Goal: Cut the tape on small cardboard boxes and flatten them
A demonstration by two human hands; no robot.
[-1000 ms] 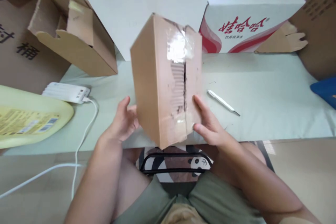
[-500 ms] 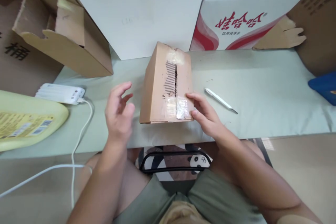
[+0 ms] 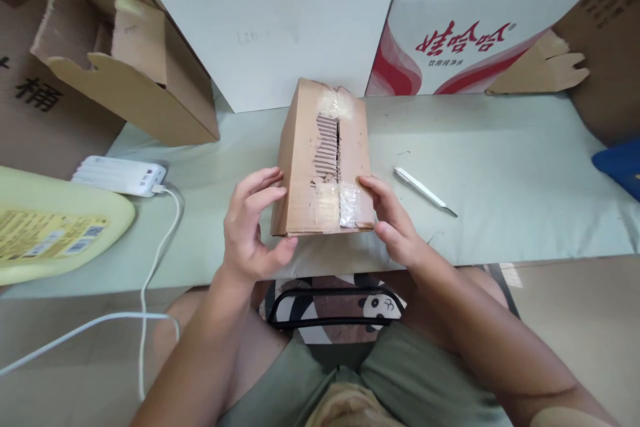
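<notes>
A small brown cardboard box (image 3: pixel 305 167) rests on the pale green table (image 3: pixel 500 173), its taped and torn top seam facing up. My left hand (image 3: pixel 250 230) grips the box's near left corner, fingers on the side and thumb under the front edge. My right hand (image 3: pixel 395 223) holds the near right corner, fingers against the side by the clear tape. A thin white craft knife (image 3: pixel 424 192) lies on the table just right of the box, clear of both hands.
A torn-open cardboard box (image 3: pixel 125 60) leans at the back left. White cartons (image 3: pixel 270 27) and a red-printed carton (image 3: pixel 465 33) line the back. A white power bank (image 3: pixel 120 175) with its cable and a yellow container (image 3: pixel 45 227) lie at the left. A blue object (image 3: pixel 620 170) sits far right.
The box was held up and tilted, then set down on the table. My left hand let go for a moment and has now come back to grip the near left corner.
</notes>
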